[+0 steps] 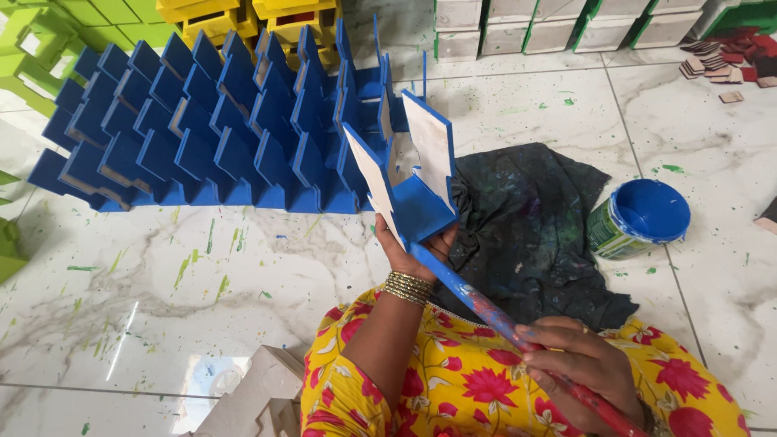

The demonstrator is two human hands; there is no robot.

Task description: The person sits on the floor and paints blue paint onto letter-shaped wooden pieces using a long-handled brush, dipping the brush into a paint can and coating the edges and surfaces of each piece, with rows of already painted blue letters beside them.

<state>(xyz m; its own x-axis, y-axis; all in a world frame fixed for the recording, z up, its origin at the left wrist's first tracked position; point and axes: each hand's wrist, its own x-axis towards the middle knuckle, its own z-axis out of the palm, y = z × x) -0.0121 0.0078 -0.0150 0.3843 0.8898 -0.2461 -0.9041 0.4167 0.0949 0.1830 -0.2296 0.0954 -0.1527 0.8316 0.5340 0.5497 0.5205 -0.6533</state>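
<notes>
Marble floor (243, 275), paint-flecked. Toward its far left corner, rows of blue-painted wooden pieces (202, 129) stand close together. Near the middle lies a dark rag (534, 235), with an open can of blue paint (643, 217) just beside it to the right. Left hand (417, 251): fingers closed under a small wooden stand (413, 174), held raised above the floor; likely light, stiff, its wet blue faces slippery, so best gripped at the unpainted base. Right hand (579, 368): fingers wrapped around a paintbrush handle (486, 307).

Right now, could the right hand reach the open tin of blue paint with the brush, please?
Probably yes: the right hand holds the brush, and only bare floor and the dark cloth lie between it and the paint tin.
</notes>
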